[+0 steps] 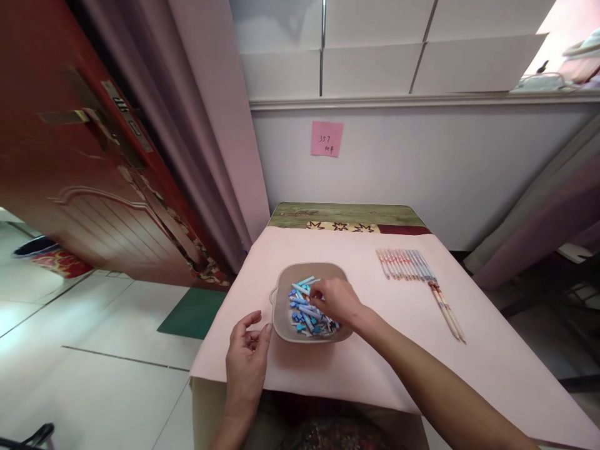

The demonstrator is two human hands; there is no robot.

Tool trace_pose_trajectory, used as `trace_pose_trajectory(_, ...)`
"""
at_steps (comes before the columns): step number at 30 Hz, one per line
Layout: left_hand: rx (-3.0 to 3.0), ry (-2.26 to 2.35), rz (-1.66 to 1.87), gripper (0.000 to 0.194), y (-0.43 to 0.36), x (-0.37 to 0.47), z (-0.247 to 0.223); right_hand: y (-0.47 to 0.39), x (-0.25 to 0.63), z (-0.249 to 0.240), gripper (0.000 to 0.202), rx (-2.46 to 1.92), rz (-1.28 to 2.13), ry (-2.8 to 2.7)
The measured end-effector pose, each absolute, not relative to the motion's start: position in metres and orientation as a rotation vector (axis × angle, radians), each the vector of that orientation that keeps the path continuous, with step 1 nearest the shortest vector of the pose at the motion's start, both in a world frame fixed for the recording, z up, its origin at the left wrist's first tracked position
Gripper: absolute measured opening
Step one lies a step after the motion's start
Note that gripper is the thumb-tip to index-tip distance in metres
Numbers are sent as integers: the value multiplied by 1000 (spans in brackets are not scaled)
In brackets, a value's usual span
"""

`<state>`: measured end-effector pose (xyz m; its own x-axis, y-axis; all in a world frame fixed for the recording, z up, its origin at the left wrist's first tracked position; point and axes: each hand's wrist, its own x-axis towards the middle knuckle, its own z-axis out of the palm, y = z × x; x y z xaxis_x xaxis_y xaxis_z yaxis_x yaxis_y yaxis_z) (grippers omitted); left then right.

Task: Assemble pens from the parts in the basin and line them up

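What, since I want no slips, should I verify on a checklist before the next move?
1. Tub upright on the pink cover: ok.
2. Right hand inside the tub, at the loose blue pieces: ok.
3. Right hand's grip on a piece: cannot tell, fingertips hidden.
4. Left hand touching the tub: cannot tell, it is close beside it.
5. Row of pens clear of the tub: ok.
6. Loose pieces sorted: not ok, they lie jumbled.
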<state>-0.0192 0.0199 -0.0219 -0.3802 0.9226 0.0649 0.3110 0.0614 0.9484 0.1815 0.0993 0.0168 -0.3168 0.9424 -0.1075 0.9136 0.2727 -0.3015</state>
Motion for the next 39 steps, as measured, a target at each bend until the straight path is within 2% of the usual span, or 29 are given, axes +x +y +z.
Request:
trace_pose_trajectory(5,1249,1767,1277,46,10,-25,-21,109,148,-3,20,-1777,473,-2544)
trace_pose_trajectory(9,1261,1737,1252,43,11,-28,-26,104,161,-4,20,-1795,474,-2534)
trace_pose_trajectory(13,1274,1677,1254,42,20,-26,-27,114,185,2,31,-1996,329,-2376)
trace_pose_trajectory(16,1272,1647,1260,43,29,-23,-27,122,187,1,29,-2031,316,-2363)
trace_pose_trajectory(20,1195,1580,1226,49,41,-20,-33,122,163,-10,20,-1987,373,-2451)
trace_pose_trajectory(26,1112,1533,1256,45,56,-15,-45,125,127,-27,25,-1994,367,-2502)
trace_pose_trajectory(32,1162,1575,1194,39,72,-18,-44,137,136,-13,21,-2034,380,-2406)
trace_pose_trajectory(34,1213,1632,1172,41,74,-23,-37,138,150,-4,26,-2061,378,-2340)
trace_pose_trajectory(36,1273,1708,1205,42,76,-27,-25,138,166,3,29,-2014,570,-2237)
trace_pose_trajectory(39,1260,1668,1303,37,82,-24,-4,133,185,11,29,-1721,1181,-1859)
